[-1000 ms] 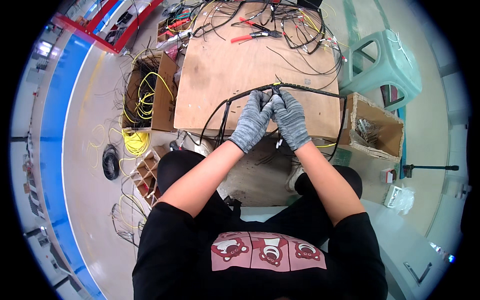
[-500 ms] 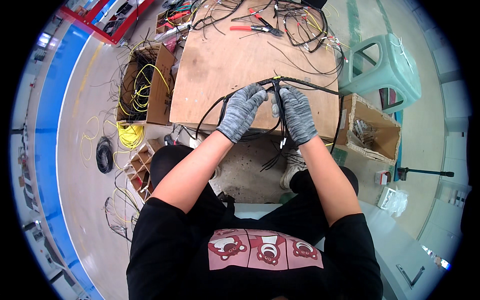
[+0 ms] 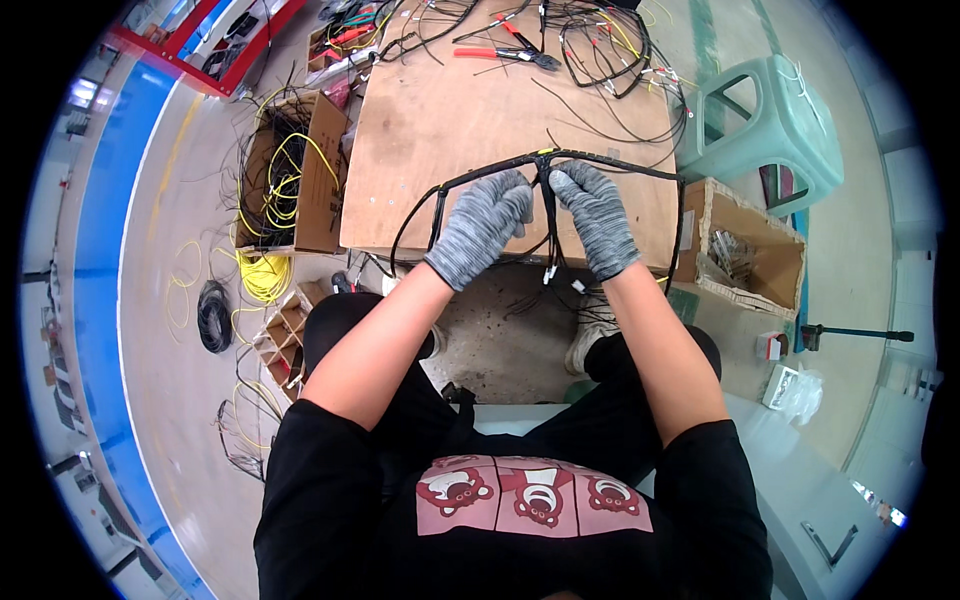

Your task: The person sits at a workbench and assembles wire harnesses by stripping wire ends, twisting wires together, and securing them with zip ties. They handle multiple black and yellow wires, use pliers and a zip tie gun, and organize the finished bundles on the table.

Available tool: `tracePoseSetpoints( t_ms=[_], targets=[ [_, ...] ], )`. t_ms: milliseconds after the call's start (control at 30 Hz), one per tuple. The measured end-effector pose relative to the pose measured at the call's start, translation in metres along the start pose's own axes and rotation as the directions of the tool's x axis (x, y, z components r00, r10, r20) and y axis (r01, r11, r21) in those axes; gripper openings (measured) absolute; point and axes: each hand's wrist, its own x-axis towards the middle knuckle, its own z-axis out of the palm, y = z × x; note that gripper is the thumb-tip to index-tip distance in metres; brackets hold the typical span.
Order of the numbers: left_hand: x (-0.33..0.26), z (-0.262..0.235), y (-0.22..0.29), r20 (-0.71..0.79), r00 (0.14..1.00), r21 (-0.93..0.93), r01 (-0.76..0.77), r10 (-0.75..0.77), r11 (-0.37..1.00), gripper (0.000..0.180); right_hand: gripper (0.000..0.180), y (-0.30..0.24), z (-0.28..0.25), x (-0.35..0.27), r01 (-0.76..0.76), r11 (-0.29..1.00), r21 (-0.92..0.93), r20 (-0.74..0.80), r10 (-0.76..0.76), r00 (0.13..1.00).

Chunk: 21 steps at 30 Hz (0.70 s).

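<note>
A black taped wire harness (image 3: 490, 170) arches across the near part of the wooden tabletop, with a yellow band (image 3: 545, 152) at its middle junction. From there a bundle of black wires (image 3: 550, 225) with white tags hangs over the table's near edge. Grey knit gloves cover both hands. My right hand (image 3: 597, 215) is closed on the harness just below the junction, thumb toward the hanging bundle. Left of the bundle, my left hand (image 3: 480, 225) is closed with curled fingers close under the trunk; what its fingertips hold is hidden.
Red-handled pliers (image 3: 505, 55) and coiled harnesses (image 3: 610, 55) lie on the table's far part. At left stand a cardboard box of wires (image 3: 325, 175) and a yellow coil (image 3: 263, 275). A green stool (image 3: 770, 130) and an open carton (image 3: 775, 260) flank the right side.
My left hand has shifted slightly left and its fingers have drawn away from the hanging bundle. The bundle's tagged ends have swung and spread. My right hand has moved slightly left, nearer the junction.
</note>
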Motion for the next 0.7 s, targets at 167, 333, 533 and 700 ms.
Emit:
tracePoseSetpoints(
  t_ms=[167,333,533,700],
  targets=[
    [-0.012,0.024,0.005,-0.108,0.973,0.661,-0.084,0.205,0.745,0.025,0.015,-0.008,0.002,0.001,-0.050,0.975,-0.218,0.056,0.064,0.996],
    [-0.014,0.042,0.012,-0.043,0.979,0.947,-0.023,0.197,0.321,0.016,0.018,-0.020,0.002,0.002,-0.144,0.982,-0.126,0.117,0.158,0.980],
    [-0.012,0.048,0.010,-0.027,0.982,0.997,0.014,0.187,0.073,0.015,0.016,-0.010,0.001,0.007,-0.138,0.986,-0.092,0.165,0.152,0.975],
    [-0.017,0.042,0.014,0.041,0.942,0.965,-0.124,0.333,0.230,0.025,0.016,-0.010,-0.003,0.009,0.030,0.959,-0.280,0.194,0.026,0.981]
  ],
)
